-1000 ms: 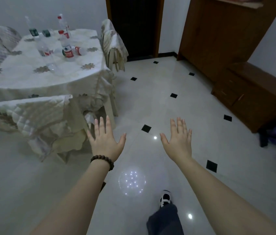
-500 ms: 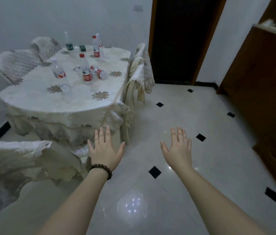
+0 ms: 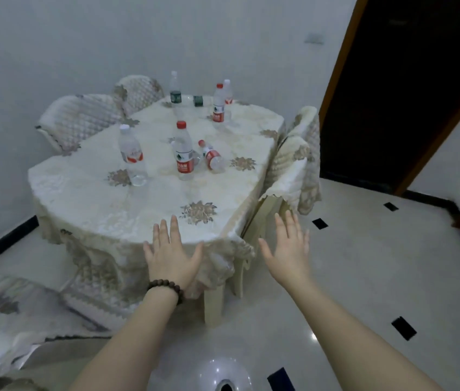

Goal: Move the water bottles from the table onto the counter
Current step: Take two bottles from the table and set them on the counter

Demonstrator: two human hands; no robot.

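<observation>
Several clear water bottles stand on the cloth-covered table [image 3: 104, 213]. A red-capped bottle [image 3: 184, 151] stands mid-table, and a small one [image 3: 211, 157] lies on its side just right of it. A white-capped bottle [image 3: 132, 155] stands to the left. At the far end are a red-labelled bottle [image 3: 218, 104] with another behind it, and a green-labelled bottle [image 3: 175, 91]. My left hand [image 3: 171, 256], with a bead bracelet, is held flat with straight fingers in front of the table's near edge. My right hand [image 3: 289, 249] is spread flat to the right, near a chair. Both hold nothing. The counter is out of view.
Chairs with quilted covers stand at the table's right [image 3: 293, 170], at the back left [image 3: 82, 119], and at the lower left [image 3: 11, 314]. A dark doorway [image 3: 401, 88] is at the right. The tiled floor [image 3: 364, 277] has black diamond insets.
The view has swung left and closer to the table, which now fills the middle. The wooden cabinet has left the frame. Both hands stay open, held out in front.
</observation>
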